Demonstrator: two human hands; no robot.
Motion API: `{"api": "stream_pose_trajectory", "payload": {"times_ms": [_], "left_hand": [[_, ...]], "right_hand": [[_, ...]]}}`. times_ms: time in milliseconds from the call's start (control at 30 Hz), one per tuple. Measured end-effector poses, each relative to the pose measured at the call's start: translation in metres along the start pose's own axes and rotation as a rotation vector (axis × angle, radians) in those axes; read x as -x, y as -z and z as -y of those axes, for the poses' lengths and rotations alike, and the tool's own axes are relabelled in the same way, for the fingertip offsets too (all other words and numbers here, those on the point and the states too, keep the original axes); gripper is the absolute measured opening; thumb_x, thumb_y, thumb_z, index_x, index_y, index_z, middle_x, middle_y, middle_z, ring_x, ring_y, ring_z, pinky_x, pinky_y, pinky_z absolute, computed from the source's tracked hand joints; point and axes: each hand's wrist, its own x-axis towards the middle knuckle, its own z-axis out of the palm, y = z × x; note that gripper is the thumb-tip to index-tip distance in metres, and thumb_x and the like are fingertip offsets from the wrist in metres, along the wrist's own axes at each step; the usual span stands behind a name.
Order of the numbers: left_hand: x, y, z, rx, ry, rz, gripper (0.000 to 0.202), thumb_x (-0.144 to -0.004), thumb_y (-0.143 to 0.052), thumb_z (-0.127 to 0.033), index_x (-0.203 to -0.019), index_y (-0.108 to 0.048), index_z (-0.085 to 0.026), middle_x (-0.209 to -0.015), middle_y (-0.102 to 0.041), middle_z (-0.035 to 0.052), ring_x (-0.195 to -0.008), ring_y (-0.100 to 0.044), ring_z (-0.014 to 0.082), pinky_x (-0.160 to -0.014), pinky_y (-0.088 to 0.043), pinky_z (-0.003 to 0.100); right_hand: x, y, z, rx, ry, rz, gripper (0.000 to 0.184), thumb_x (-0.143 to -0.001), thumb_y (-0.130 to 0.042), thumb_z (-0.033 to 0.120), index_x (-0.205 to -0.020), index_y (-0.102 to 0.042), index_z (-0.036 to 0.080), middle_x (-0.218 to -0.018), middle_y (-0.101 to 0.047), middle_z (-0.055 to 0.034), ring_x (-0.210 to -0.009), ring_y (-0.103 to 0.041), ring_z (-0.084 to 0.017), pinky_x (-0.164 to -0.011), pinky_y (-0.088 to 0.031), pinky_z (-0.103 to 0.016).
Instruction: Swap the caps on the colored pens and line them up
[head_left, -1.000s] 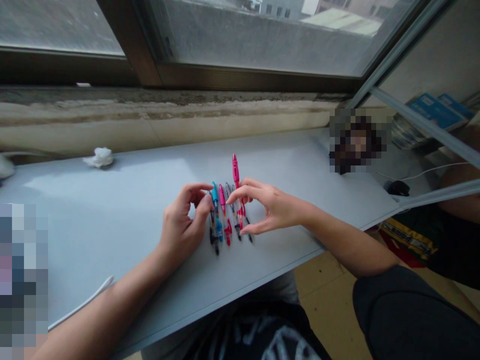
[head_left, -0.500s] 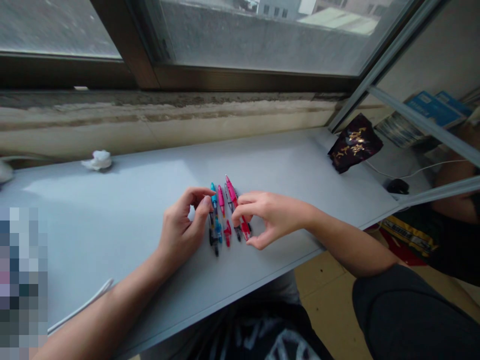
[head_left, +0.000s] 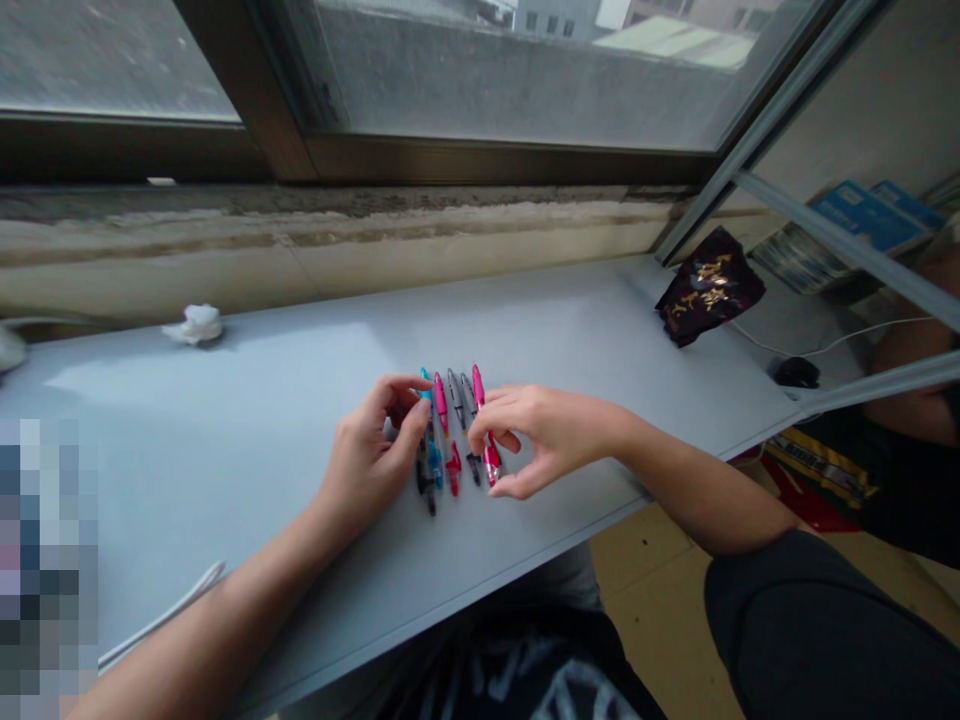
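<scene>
Right of the pens (head_left: 456,399), a dark packet (head_left: 710,287) hides any contents.

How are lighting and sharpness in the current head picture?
Head view: daylight from the window, a pale sheen on the tabletop; head view: dim beyond the metal bar at right; head view: pens soft, fine detail lost; head view: a pixelated block masks the lower left edge.

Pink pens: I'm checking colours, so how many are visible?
2. One pink pen lies right of the blue pen; the other is at the right hand, partly covered. The left hand could hide more.
</scene>
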Motion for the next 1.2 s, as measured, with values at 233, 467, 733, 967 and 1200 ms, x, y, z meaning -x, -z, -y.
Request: {"api": "stream_pose_trajectory", "payload": {"times_ms": [233,467,733,967,1200], "left_hand": [[0.0,0.0,-0.001,-0.039,-0.005,0.03,0.019,-0.102,-0.058,-0.037,-0.105,-0.07,-0.023,-0.079,-0.07,-0.001,-0.07,-0.063,0.0159,-0.067,-0.052,0.028],[-0.002,0.0,-0.001,-0.063,-0.01,0.071,0.022,-0.104,-0.057,-0.041,-0.099,-0.071,-0.024,-0.083,-0.072,-0.0003,-0.073,-0.064,0.0174,-0.072,-0.054,0.03],[-0.002,-0.001,0.009,-0.212,-0.111,0.029,0.025,-0.105,-0.059,-0.04,-0.103,-0.079,-0.024,-0.105,-0.072,0.0067,-0.103,-0.068,0.0259,-0.094,-0.057,0.043],[0.003,-0.005,0.007,-0.306,-0.295,0.031,0.022,-0.11,-0.058,-0.033,-0.111,-0.077,-0.024,-0.114,-0.072,0.0087,-0.111,-0.065,0.0278,-0.099,-0.056,0.046],[0.005,-0.006,0.008,-0.363,-0.447,0.1,0.024,-0.112,-0.056,-0.026,-0.108,-0.078,-0.017,-0.093,-0.066,0.0064,-0.089,-0.063,0.0241,-0.08,-0.054,0.039]], "right_hand": [[-0.003,0.001,0.001,0.003,-0.018,0.064,0.016,-0.087,-0.079,0.021,-0.097,-0.068,0.018,-0.082,-0.06,0.0001,-0.084,-0.055,-0.017,-0.083,-0.049,-0.03],[-0.001,0.004,0.002,0.017,0.0,0.083,0.018,-0.086,-0.079,0.02,-0.098,-0.066,0.019,-0.084,-0.06,-0.0005,-0.087,-0.053,-0.018,-0.083,-0.048,-0.03],[0.0,0.005,0.003,0.002,0.043,0.076,0.017,-0.086,-0.078,0.02,-0.099,-0.066,0.019,-0.082,-0.057,0.0008,-0.084,-0.053,-0.018,-0.08,-0.047,-0.029],[0.003,0.007,0.002,-0.039,0.056,0.042,0.029,-0.09,-0.084,0.035,-0.107,-0.068,0.018,-0.085,-0.057,0.0006,-0.084,-0.054,-0.017,-0.084,-0.049,-0.031],[0.003,0.01,0.005,-0.007,0.06,0.045,0.014,-0.089,-0.072,0.02,-0.101,-0.065,0.018,-0.084,-0.055,0.0001,-0.087,-0.053,-0.018,-0.084,-0.048,-0.03]]}}
